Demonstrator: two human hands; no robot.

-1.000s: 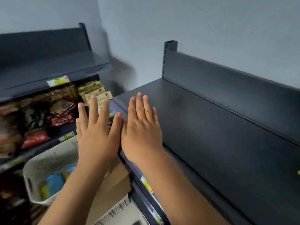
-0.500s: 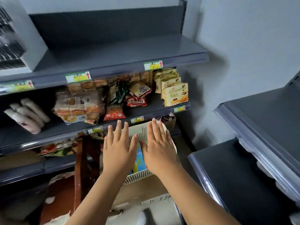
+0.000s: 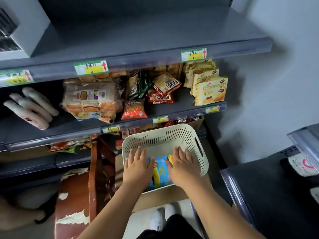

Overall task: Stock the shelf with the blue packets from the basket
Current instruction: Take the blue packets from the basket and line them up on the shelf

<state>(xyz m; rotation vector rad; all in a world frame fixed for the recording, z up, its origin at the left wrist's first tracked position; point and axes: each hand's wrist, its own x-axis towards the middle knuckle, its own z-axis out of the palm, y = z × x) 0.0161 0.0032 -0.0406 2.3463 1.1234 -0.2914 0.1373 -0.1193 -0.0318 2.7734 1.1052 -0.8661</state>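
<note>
A cream slotted basket (image 3: pixel 172 135) stands on a cardboard box below the stocked shelves. Blue packets (image 3: pixel 161 171) with yellow print lie in its bottom, partly hidden by my hands. My left hand (image 3: pixel 138 167) is inside the basket at the packets' left side, fingers straight and flat. My right hand (image 3: pixel 183 167) lies at their right side, also with straight fingers. Neither hand grips a packet. The dark grey shelf (image 3: pixel 269 187) stands at the right, low in the view.
Stocked shelves (image 3: pixel 155 111) fill the wall ahead with croissant packs (image 3: pixel 209 90), red snack bags and bread. A worn brown wooden chair (image 3: pixel 93 169) stands left of the basket. My white shoes (image 3: pixel 162 216) are on the floor below.
My view has turned from the dark shelf at the right to the basket. Both hands have dropped from above the basket rim down onto the packets inside.
</note>
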